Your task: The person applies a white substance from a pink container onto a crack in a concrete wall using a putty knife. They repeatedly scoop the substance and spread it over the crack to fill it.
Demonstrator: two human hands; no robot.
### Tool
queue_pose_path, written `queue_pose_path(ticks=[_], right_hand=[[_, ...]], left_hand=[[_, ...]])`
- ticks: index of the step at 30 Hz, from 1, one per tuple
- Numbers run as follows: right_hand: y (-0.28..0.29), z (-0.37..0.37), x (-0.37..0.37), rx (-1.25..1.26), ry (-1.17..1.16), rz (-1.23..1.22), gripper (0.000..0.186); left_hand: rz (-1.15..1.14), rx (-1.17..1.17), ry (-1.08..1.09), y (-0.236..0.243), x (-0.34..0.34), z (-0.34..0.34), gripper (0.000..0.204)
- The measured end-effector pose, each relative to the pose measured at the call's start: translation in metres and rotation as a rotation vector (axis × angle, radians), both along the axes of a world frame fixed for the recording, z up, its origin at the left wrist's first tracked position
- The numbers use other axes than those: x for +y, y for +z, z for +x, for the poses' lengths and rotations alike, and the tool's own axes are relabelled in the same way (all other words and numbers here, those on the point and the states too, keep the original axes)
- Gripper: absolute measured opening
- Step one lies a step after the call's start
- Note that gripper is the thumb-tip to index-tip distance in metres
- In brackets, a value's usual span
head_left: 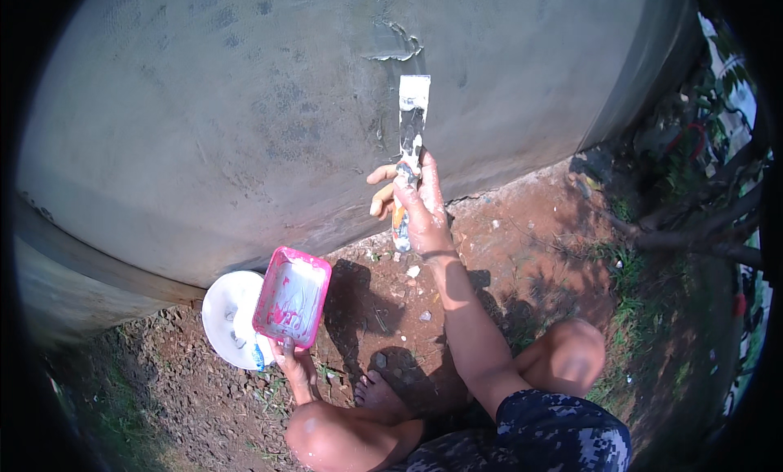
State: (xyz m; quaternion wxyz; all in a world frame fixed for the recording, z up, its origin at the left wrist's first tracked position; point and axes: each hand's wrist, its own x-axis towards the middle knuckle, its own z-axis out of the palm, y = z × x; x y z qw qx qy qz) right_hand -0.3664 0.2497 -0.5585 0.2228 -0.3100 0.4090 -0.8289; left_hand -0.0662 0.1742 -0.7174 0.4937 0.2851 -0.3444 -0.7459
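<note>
My right hand [420, 203] is closed round the orange handle of a putty knife [413, 117]. White paste coats its blade and smears the handle and my fingers. The blade points up at the grey wall [269, 121], below a rough raised patch of filler [397, 46]; I cannot tell whether it touches the wall. My left hand [295, 368] grips the near edge of a pink rectangular tray [323, 297]. Streaks of white paste line the tray's inside. Under the tray's left side is a round white container [218, 317], partly covered by it.
Reddish bare soil [506, 219] with small stones lies along the wall's foot. Branches [693, 236] and grass [624, 268] are at the right. My bare foot [379, 393] and bent knees are close below the tray and my right forearm.
</note>
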Motion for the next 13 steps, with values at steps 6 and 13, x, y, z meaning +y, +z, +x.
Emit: queue_pose_path(ticks=[6,13], right_hand=[[-0.014,-0.068,0.009,-0.03,0.19,0.152,0.026],[0.02,-0.092,-0.027,0.153,0.102,0.181,0.024]], left_hand=[[-0.041,-0.056,-0.036,-0.005,0.001,-0.005,0.062],[-0.005,-0.06,-0.075,0.003,0.003,-0.008,0.07]])
